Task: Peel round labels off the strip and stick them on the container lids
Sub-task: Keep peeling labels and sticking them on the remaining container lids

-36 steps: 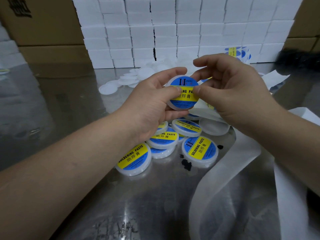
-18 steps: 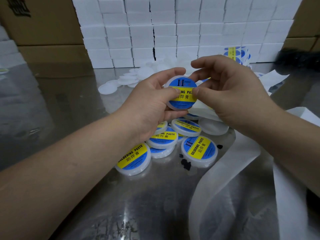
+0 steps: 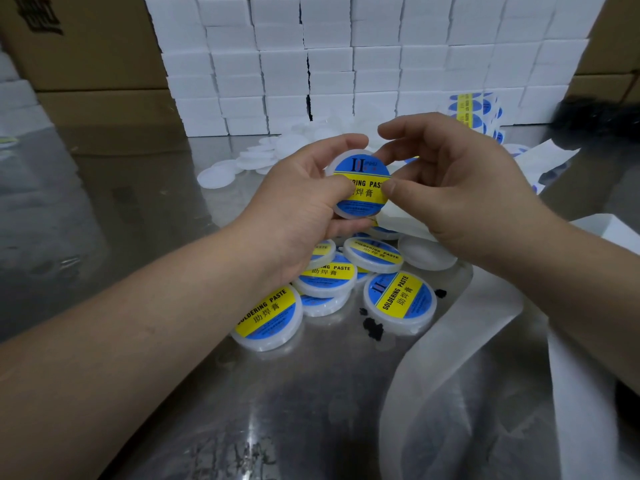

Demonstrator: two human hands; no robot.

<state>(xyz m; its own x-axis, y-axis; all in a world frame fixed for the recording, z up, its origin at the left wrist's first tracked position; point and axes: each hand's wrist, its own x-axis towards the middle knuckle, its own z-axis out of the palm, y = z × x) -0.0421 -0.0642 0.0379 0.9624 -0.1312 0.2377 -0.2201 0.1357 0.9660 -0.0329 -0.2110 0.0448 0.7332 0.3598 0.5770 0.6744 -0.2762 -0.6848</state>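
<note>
the left hand (image 3: 298, 206) holds a round lid (image 3: 360, 183) up above the table (image 3: 242, 393), pinching its edges. the right hand (image 3: 460, 188) presses its thumb on the blue and yellow label (image 3: 363, 174).

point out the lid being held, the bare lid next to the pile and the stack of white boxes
held lid (image 3: 360, 188), head view, on its yellow label band
bare lid (image 3: 427, 253), head view, on its white top
white boxes (image 3: 346, 64), head view, on a box front

I hold one white round lid (image 3: 360, 183) upright, facing me — its blue-and-yellow label (image 3: 363, 174) already on. Labelled lids (image 3: 400, 299) lie heaped on the tabletop below — the white strip (image 3: 450, 358) curls beside them.
</note>
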